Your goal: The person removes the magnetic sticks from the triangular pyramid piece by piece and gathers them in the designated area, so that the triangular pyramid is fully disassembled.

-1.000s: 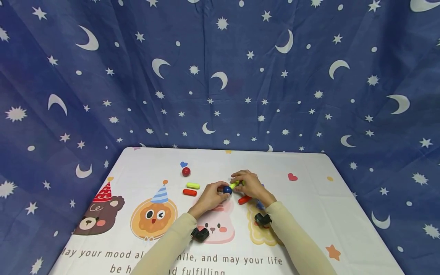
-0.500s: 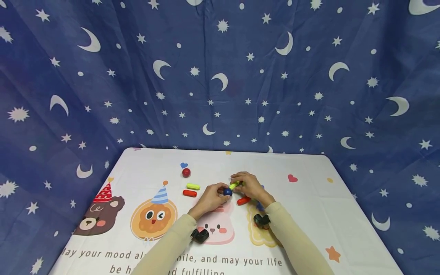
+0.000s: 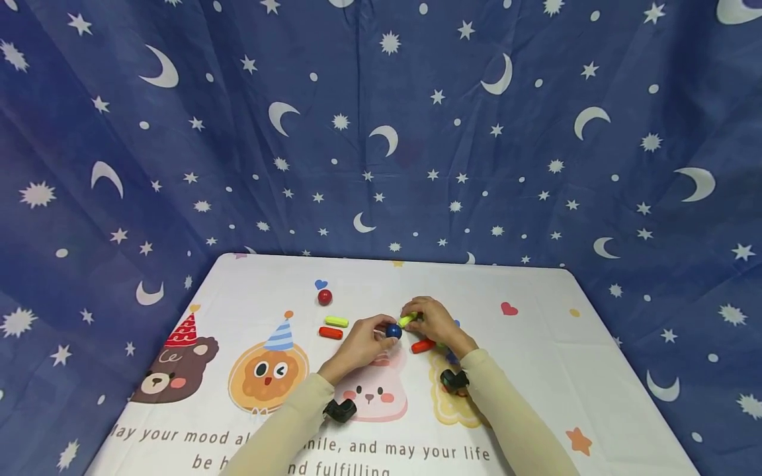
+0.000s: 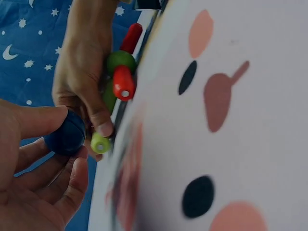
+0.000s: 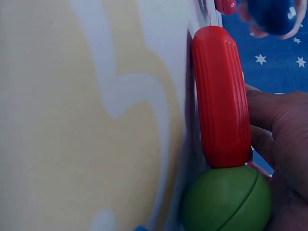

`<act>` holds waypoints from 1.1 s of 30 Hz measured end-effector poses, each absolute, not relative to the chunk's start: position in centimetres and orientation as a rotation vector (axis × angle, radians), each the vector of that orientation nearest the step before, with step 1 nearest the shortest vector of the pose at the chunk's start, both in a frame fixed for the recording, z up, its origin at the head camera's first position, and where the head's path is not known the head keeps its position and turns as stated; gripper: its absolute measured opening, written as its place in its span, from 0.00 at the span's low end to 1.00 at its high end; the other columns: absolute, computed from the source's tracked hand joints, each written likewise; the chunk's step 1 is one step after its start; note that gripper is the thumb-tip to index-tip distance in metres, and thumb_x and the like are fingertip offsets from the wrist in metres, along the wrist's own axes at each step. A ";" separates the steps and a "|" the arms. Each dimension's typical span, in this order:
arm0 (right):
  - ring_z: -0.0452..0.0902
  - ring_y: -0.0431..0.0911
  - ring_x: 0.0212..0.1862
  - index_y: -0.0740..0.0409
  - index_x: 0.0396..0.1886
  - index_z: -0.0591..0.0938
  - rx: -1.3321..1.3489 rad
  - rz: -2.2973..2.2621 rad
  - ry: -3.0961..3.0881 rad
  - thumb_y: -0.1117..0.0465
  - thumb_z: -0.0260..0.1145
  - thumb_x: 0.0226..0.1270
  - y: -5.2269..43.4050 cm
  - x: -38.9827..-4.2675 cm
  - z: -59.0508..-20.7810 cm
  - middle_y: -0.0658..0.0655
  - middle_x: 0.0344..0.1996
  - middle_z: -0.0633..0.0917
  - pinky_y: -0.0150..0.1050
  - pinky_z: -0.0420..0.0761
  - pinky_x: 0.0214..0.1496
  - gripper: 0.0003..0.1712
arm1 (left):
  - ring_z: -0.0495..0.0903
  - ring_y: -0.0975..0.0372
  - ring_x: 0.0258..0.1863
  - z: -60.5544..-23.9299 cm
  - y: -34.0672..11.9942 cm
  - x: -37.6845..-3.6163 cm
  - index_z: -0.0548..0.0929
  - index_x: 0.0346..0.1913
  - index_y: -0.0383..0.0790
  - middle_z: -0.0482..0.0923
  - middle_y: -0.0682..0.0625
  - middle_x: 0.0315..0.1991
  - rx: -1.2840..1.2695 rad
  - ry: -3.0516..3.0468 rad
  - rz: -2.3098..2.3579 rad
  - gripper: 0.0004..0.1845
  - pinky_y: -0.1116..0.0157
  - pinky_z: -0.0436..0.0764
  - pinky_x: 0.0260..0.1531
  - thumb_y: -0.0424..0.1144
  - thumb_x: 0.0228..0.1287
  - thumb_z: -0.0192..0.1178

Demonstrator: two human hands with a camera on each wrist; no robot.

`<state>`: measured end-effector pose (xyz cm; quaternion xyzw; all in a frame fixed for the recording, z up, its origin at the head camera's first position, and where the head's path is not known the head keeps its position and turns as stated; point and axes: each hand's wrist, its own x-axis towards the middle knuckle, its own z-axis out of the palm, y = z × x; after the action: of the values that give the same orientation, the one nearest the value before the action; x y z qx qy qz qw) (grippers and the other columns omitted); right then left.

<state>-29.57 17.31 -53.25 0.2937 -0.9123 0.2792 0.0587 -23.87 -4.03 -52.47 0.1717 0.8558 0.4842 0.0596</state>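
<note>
My left hand (image 3: 364, 341) pinches a dark blue ball (image 4: 66, 134) between thumb and fingers. Close by on its right, my right hand (image 3: 430, 320) pinches a yellow-green rod (image 4: 100, 143) whose free end, with a small silvery disc, points toward the ball. A narrow gap separates ball and rod. Beneath the right hand is a green ball (image 5: 228, 199) with a ribbed red rod (image 5: 222, 96) joined to it. A second red rod (image 4: 131, 37) shows beyond that green ball in the left wrist view. The right palm hides part of this joined piece.
Left of the hands lie a loose yellow-green rod (image 3: 336, 322) and a red rod (image 3: 331, 333). Farther back sits a red ball (image 3: 324, 297). The white printed tablecloth (image 3: 536, 330) ends at a starry blue curtain (image 3: 381, 132). Something blue (image 3: 451, 357) shows beside the right wrist.
The blue ball, in my left hand, has drawn slightly left from the yellow-green rod's end, opening a small gap. My right hand stays nearly still; the view shifts slightly.
</note>
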 end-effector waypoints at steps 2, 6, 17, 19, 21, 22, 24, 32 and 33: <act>0.78 0.56 0.57 0.53 0.39 0.88 0.904 0.847 -2.745 0.63 0.77 0.52 17.3 -29.6 -53.3 0.52 0.43 0.88 0.55 0.74 0.63 0.13 | 0.82 0.63 0.39 -52.0 -4.4 -23.8 0.80 0.56 0.41 0.84 0.48 0.47 0.548 2.602 1.476 0.19 0.70 0.80 0.40 0.38 0.62 0.67; 0.77 0.55 0.58 0.52 0.40 0.88 0.875 0.871 -2.782 0.63 0.77 0.52 17.3 -29.8 -53.3 0.51 0.43 0.88 0.55 0.72 0.65 0.14 | 0.81 0.62 0.36 -51.1 -5.4 -23.8 0.80 0.56 0.40 0.85 0.47 0.46 0.554 2.627 1.515 0.21 0.70 0.80 0.38 0.37 0.60 0.69; 0.74 0.55 0.63 0.52 0.42 0.87 0.833 0.894 -2.851 0.61 0.76 0.55 17.3 -30.0 -53.3 0.53 0.48 0.87 0.53 0.69 0.70 0.14 | 0.81 0.59 0.36 -49.7 -8.8 -24.2 0.82 0.55 0.41 0.85 0.46 0.44 0.380 2.705 1.657 0.21 0.71 0.80 0.37 0.35 0.57 0.71; 0.74 0.55 0.63 0.52 0.42 0.87 0.833 0.900 -2.851 0.61 0.76 0.55 17.3 -29.9 -53.3 0.52 0.48 0.87 0.53 0.69 0.70 0.14 | 0.82 0.59 0.35 -49.5 -9.7 -24.3 0.82 0.54 0.42 0.85 0.46 0.44 0.344 2.722 1.678 0.21 0.70 0.81 0.36 0.35 0.57 0.71; 0.74 0.54 0.63 0.51 0.42 0.87 0.834 0.900 -2.851 0.61 0.76 0.55 17.3 -29.9 -53.4 0.52 0.48 0.87 0.52 0.69 0.69 0.13 | 0.82 0.58 0.37 -49.4 -10.5 -24.5 0.82 0.54 0.42 0.85 0.46 0.45 0.309 2.750 1.689 0.21 0.71 0.81 0.37 0.36 0.57 0.71; 0.74 0.54 0.63 0.51 0.42 0.87 0.835 0.899 -2.851 0.61 0.76 0.55 17.3 -29.9 -53.4 0.52 0.48 0.87 0.52 0.69 0.69 0.13 | 0.83 0.58 0.38 -49.4 -11.0 -24.5 0.82 0.55 0.43 0.85 0.47 0.45 0.296 2.765 1.694 0.21 0.71 0.81 0.38 0.36 0.57 0.71; 0.74 0.54 0.63 0.50 0.42 0.87 0.837 0.897 -2.851 0.61 0.76 0.55 17.3 -29.9 -53.4 0.52 0.48 0.87 0.52 0.70 0.69 0.13 | 0.83 0.57 0.41 -49.4 -11.8 -24.7 0.81 0.55 0.42 0.84 0.46 0.46 0.285 2.790 1.705 0.21 0.71 0.82 0.40 0.36 0.58 0.71; 0.75 0.55 0.62 0.51 0.43 0.87 0.841 0.910 -2.841 0.61 0.76 0.55 17.3 -29.7 -53.3 0.53 0.48 0.87 0.53 0.70 0.69 0.14 | 0.84 0.55 0.43 -49.9 -14.7 -25.7 0.80 0.56 0.38 0.84 0.42 0.47 0.248 2.828 1.743 0.22 0.71 0.83 0.42 0.35 0.58 0.71; 0.75 0.54 0.62 0.51 0.43 0.87 0.840 0.908 -2.840 0.61 0.76 0.55 17.3 -29.7 -53.3 0.53 0.48 0.87 0.53 0.70 0.68 0.14 | 0.85 0.54 0.44 -50.0 -15.1 -25.8 0.80 0.56 0.38 0.84 0.42 0.47 0.240 2.835 1.738 0.22 0.72 0.83 0.42 0.35 0.57 0.71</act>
<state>-29.70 17.33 -53.28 0.2711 -0.9166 0.2929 0.0218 -25.81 -15.09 -49.98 0.0716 0.8464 0.5188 -0.0962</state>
